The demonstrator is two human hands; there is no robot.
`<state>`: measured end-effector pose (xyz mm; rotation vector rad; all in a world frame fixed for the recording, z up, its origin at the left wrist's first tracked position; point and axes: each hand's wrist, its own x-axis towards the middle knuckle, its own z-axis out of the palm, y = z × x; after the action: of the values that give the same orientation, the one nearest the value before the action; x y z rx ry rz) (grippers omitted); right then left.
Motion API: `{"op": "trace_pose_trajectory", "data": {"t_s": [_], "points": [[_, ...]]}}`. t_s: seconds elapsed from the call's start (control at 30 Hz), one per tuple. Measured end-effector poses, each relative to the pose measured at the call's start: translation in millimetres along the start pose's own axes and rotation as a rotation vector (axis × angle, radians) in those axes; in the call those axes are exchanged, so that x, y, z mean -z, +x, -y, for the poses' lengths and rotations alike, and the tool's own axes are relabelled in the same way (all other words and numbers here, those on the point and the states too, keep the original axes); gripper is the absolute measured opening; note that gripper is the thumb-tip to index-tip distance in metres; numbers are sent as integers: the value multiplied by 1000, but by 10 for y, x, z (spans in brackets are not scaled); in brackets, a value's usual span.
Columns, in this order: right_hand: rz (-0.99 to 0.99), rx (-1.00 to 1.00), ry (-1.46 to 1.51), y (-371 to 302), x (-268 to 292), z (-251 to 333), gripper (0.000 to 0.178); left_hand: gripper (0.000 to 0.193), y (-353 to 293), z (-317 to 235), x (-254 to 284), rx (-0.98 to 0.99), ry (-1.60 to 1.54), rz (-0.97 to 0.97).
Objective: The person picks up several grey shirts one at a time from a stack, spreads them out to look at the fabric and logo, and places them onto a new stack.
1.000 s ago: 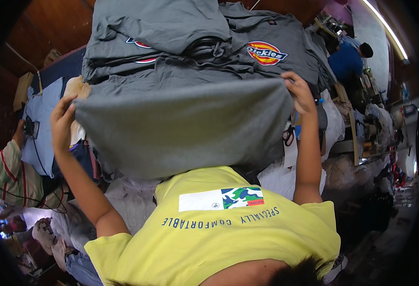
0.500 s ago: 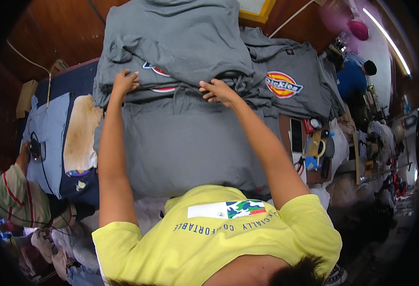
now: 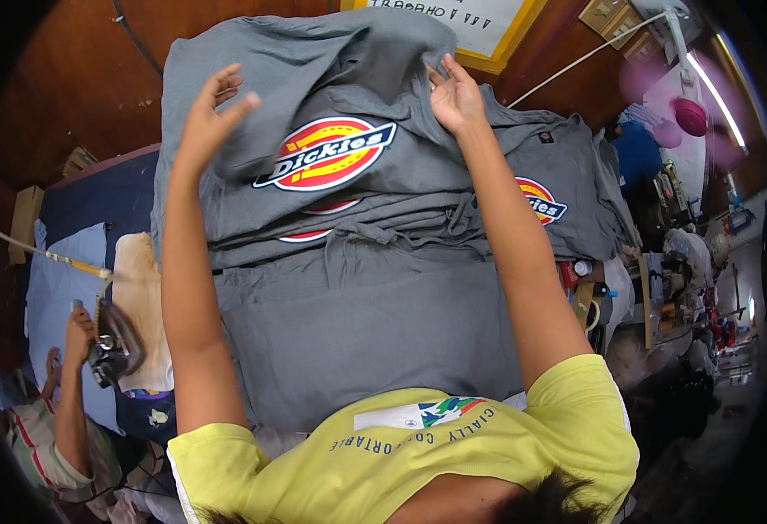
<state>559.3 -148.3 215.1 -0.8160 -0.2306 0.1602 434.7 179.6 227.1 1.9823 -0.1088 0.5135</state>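
A grey garment (image 3: 383,166) with a large red, yellow and white oval logo lies on top of a stack of similar grey garments, its far part rumpled and folded back. Above its left side is my left hand (image 3: 211,122), blurred, with fingers spread and nothing in them. My right hand (image 3: 458,98) is at the far right edge of the cloth, palm up, fingers stretched out against the fabric. Closer to my body lies a smooth grey garment (image 3: 374,323). Another grey shirt (image 3: 567,192) with the same logo lies at the right, partly behind my right forearm.
On the left, a person's hand (image 3: 78,336) holds a clothes iron (image 3: 114,345) by light blue cloth (image 3: 69,279) and a stained tan pad (image 3: 143,323). A tape roll (image 3: 593,314) and small items lie at right. A pink fan (image 3: 689,115) hangs far right.
Both my hands have moved farther away and apart. The top garment's near layer has been turned back, showing its full logo. The co-worker's iron has moved right, toward the tan pad.
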Motion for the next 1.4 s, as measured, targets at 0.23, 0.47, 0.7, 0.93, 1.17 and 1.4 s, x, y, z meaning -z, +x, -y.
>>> {"op": "trace_pose_trajectory", "data": {"t_s": [0.23,0.47,0.7,0.93,1.17,1.4], "points": [[28,550,-1272,-269,-85,-301,59,99,-572,108,-155,-273,990,179],[10,1085,-2037,137,-306,-441,57,42,-617,537,-344,-727,1147,204],[-98,922,-2172,768,-135,-237,37,26,619,5,283,-80,774,-160],[-85,905,-2019,1205,-124,-256,29,39,1485,848,286,-10,1184,-516],[34,-160,-1993,1186,812,-1025,42,43,1106,2066,-181,262,1050,-183],[134,-135,-1969,1342,772,-891,35,45,1259,2251,-75,279,1026,-153]]}}
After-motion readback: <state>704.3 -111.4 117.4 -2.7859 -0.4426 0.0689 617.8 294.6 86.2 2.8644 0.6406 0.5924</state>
